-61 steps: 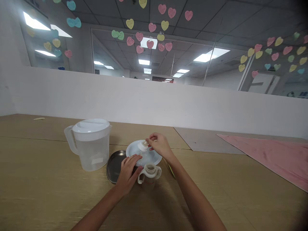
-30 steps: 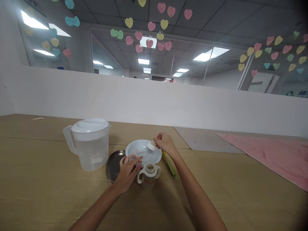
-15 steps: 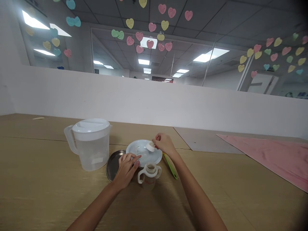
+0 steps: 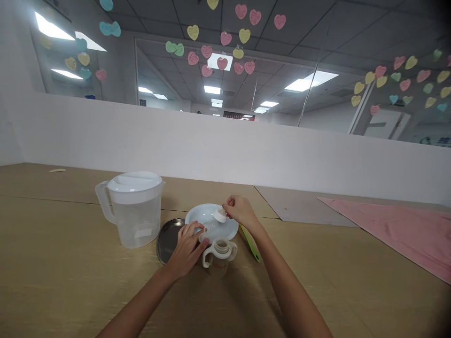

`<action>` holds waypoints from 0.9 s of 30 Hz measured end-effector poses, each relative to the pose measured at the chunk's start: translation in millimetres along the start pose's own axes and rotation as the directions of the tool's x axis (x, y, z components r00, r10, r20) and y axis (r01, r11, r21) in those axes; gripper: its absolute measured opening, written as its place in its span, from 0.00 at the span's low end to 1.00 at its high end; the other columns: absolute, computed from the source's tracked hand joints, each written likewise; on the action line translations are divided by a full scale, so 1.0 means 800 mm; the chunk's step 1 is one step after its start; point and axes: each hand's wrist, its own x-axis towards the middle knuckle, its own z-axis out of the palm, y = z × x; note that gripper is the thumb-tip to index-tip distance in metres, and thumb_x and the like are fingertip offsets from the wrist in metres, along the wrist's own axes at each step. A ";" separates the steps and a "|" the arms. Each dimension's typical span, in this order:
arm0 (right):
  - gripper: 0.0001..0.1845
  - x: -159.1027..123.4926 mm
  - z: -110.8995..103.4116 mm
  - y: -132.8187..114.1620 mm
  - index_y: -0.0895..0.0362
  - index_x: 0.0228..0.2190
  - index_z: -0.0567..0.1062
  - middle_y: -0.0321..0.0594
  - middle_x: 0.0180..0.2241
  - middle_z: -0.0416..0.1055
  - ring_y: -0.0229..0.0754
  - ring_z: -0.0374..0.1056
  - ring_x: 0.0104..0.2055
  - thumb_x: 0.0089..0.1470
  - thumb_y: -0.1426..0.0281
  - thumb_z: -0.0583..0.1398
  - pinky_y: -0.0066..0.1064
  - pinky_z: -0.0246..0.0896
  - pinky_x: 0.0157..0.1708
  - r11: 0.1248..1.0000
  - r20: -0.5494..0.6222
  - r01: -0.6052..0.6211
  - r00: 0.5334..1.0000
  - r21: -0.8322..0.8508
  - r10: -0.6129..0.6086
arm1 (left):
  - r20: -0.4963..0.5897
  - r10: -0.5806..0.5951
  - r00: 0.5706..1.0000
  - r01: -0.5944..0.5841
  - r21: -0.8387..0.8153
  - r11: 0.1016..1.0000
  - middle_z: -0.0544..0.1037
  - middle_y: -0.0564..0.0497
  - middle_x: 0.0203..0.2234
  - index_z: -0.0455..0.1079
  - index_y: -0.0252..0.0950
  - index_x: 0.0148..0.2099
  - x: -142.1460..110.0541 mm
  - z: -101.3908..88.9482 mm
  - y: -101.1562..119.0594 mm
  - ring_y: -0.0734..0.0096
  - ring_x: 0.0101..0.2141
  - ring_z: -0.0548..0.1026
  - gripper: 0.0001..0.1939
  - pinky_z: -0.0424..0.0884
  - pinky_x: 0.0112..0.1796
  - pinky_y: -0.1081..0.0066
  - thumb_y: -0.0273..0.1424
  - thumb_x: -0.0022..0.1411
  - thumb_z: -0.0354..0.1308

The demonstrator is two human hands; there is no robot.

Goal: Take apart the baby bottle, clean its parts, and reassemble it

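My right hand [image 4: 240,209] is closed in a pinch on a baby bottle nipple with a white collar [image 4: 220,215], held over a white bowl [image 4: 230,231]. Near the bowl's left front edge, my left hand [image 4: 188,248] has its thumb and fingers around a small translucent cap [image 4: 203,236], partly hidden by the fingers. In front of the bowl stands a clear baby bottle [image 4: 219,267] with two white handles, upright and without a top. Under and beside my left hand lies a round metal tray [image 4: 168,241].
To the left stands a large translucent lidded pitcher [image 4: 136,218] with liquid in it. A green-handled tool [image 4: 251,245] lies right of the bowl, partly behind my right arm. A pink cloth [image 4: 394,227] covers the table's right side. A white wall [image 4: 211,150] runs behind.
My left fingers have closed around the translucent cap at the bowl's edge. My right hand keeps the nipple in nearly the same place. The view has shifted slightly.
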 end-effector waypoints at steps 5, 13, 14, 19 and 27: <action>0.03 0.001 0.000 0.001 0.58 0.22 0.69 0.36 0.20 0.70 0.33 0.64 0.22 0.42 0.71 0.56 0.23 0.53 0.23 1.000 -0.001 -0.007 1.000 0.008 0.007 | -0.013 0.029 1.000 -0.030 -0.065 0.997 0.60 0.46 0.55 0.61 0.41 0.54 -0.002 -0.003 0.001 0.60 0.57 0.54 0.20 0.48 0.56 0.53 0.41 0.63 0.43; 0.03 0.000 0.000 0.000 0.59 0.22 0.70 0.36 0.20 0.70 0.34 0.64 0.22 0.42 0.72 0.56 0.23 0.53 0.23 1.000 0.003 0.000 1.000 -0.001 0.000 | -0.063 0.000 0.998 -0.014 -0.217 0.976 0.60 0.42 0.55 0.58 0.36 0.58 -0.002 -0.010 0.010 0.58 0.55 0.58 0.25 0.55 0.55 0.57 0.42 0.62 0.45; 0.03 -0.001 0.000 -0.001 0.59 0.22 0.70 0.36 0.20 0.70 0.34 0.64 0.22 0.42 0.72 0.56 0.23 0.53 0.23 1.000 0.003 0.000 1.000 -0.004 0.000 | -0.069 -0.004 0.998 -0.011 -0.219 0.976 0.60 0.42 0.55 0.58 0.37 0.58 -0.001 -0.010 0.010 0.59 0.55 0.58 0.25 0.55 0.55 0.57 0.42 0.62 0.45; 0.04 -0.001 0.001 -0.003 0.59 0.23 0.70 0.37 0.21 0.70 0.33 0.64 0.22 0.43 0.72 0.56 0.23 0.53 0.24 1.000 0.011 -0.001 1.000 -0.014 0.002 | -0.046 -0.012 0.999 0.003 -0.195 0.981 0.58 0.44 0.56 0.58 0.37 0.58 -0.001 -0.006 0.006 0.61 0.55 0.58 0.24 0.57 0.54 0.62 0.41 0.62 0.44; 0.04 -0.004 -0.003 -0.006 0.59 0.22 0.70 0.36 0.21 0.69 0.33 0.63 0.22 0.42 0.72 0.56 0.23 0.53 0.24 1.000 0.017 -0.007 1.000 -0.004 0.007 | -0.064 -0.055 0.996 0.058 0.037 0.998 0.59 0.43 0.57 0.58 0.37 0.57 0.000 0.002 0.002 0.57 0.56 0.56 0.25 0.53 0.53 0.53 0.43 0.62 0.42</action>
